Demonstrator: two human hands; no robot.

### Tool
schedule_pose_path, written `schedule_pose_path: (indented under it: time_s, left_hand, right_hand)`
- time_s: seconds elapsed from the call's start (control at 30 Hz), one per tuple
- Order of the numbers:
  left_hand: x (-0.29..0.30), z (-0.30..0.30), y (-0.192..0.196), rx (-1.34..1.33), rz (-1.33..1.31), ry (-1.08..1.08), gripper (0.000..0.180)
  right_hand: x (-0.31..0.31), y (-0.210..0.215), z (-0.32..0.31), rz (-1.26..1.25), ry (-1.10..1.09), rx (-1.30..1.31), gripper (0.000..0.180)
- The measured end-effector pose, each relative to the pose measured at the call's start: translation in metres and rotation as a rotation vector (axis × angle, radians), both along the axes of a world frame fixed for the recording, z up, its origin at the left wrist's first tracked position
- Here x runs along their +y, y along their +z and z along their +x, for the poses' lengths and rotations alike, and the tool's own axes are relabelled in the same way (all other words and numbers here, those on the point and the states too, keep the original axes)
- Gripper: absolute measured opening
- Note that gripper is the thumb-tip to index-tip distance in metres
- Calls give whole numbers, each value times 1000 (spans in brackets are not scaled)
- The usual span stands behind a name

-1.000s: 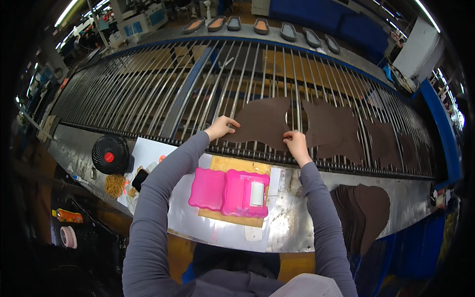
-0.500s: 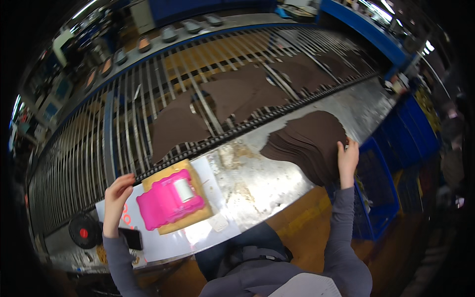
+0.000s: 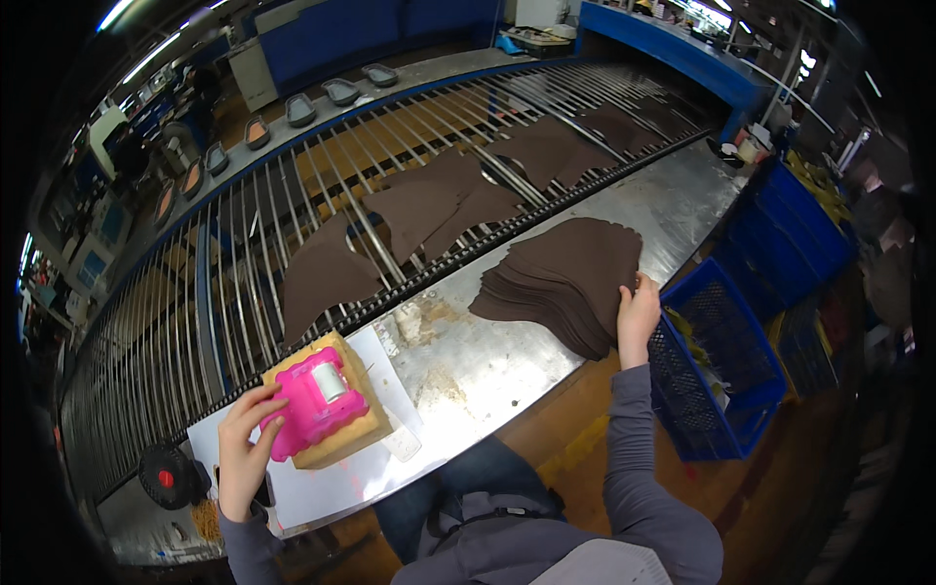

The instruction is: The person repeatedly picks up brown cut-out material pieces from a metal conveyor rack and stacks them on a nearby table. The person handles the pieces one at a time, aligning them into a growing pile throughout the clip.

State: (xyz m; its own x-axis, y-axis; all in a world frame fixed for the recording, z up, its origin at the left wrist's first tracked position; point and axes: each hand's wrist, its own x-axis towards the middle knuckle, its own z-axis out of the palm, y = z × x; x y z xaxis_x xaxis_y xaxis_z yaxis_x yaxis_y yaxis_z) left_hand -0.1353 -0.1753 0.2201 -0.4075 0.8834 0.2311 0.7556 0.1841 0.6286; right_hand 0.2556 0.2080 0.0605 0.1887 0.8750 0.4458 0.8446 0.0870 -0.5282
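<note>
At the far left our black fan (image 3: pixel 166 478) is standing on the table (image 3: pixel 468 385), its red centre showing, with a tangle of tan bands (image 3: pixel 205 520) lying just beside it. Next, our left hand (image 3: pixel 245 444) is resting half open, thumb and fingers parted at the left edge of the pink case (image 3: pixel 304 409); the fingertips are overlapping that edge, but we cannot tell whether they are gripping it. The case is lying on a thick yellow block (image 3: pixel 359 437), with a white piece (image 3: pixel 329 382) sitting in its upper right part. Under the block a white sheet (image 3: pixel 395 390) is spreading over the metal table. Behind, the rods (image 3: pixel 385 249) of a rack are running away from us, and several brown pieces (image 3: pixel 327 273) are lying across them in a row, some overlapping. Farther right, a fanned stack (image 3: pixel 565 278) of similar brown pieces is lying near the table's front edge. Our right hand (image 3: pixel 639 317) is touching the stack's right edge, partly closed, thumb and fingers close together; we cannot tell whether it is pinching any layer. Just beyond it, a blue crate (image 3: pixel 717 375) is standing below table level.
</note>
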Motion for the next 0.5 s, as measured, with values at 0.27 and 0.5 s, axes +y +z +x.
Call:
schedule_pose_path:
  time_s: [0.27, 0.5]
  left_hand:
    - [-2, 19, 14, -18, 24, -82, 24]
    - [23, -13, 27, -209, 303, -376, 28]
  right_hand:
    - [-62, 108, -55, 303, 671, 516, 23]
    - [-115, 153, -165, 412, 1417, 846, 31]
